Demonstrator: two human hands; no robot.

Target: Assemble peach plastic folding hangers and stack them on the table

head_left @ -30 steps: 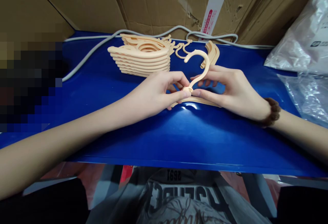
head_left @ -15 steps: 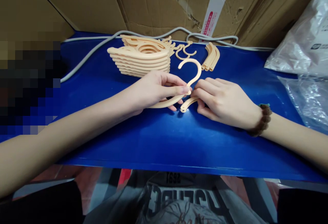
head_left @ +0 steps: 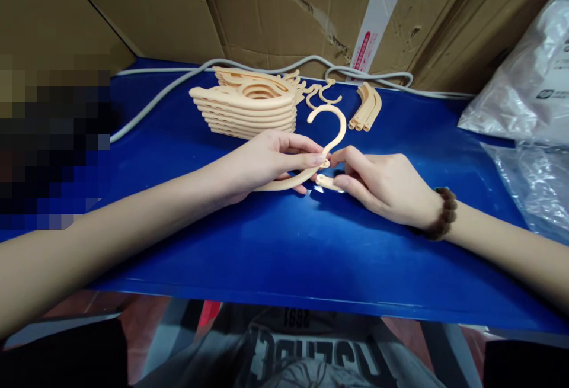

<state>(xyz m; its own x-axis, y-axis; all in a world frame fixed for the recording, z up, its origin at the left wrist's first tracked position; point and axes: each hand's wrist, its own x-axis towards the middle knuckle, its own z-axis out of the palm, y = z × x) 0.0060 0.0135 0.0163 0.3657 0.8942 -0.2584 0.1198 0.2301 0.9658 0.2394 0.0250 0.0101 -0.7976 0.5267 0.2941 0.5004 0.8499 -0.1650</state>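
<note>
Pinched between the thumb and fingers of my left hand [head_left: 278, 160] is a cream plastic hanger hook [head_left: 340, 130] at the spot where it meets a curved hanger arm [head_left: 284, 185]. The hook curls upward, away from me. My right hand [head_left: 377, 183] grips a second, loose cream hanger arm [head_left: 326, 182], whose holed end points left at the hook's base. A small gap separates that end from the joint. The rest of this arm is hidden by my right fingers.
Behind my left hand is a stack of cream folded hangers [head_left: 244, 109]. Loose hooks [head_left: 326, 95] and several curved arms [head_left: 365, 106] lie to its right. A grey cable [head_left: 166, 92] runs along cardboard boxes [head_left: 271, 15]. Clear plastic bags [head_left: 520, 98] sit at the right.
My right hand has turned and its fingers have shifted on the loose arm, which now lies flatter with its holed end facing up. My left hand keeps its hold on the hook.
</note>
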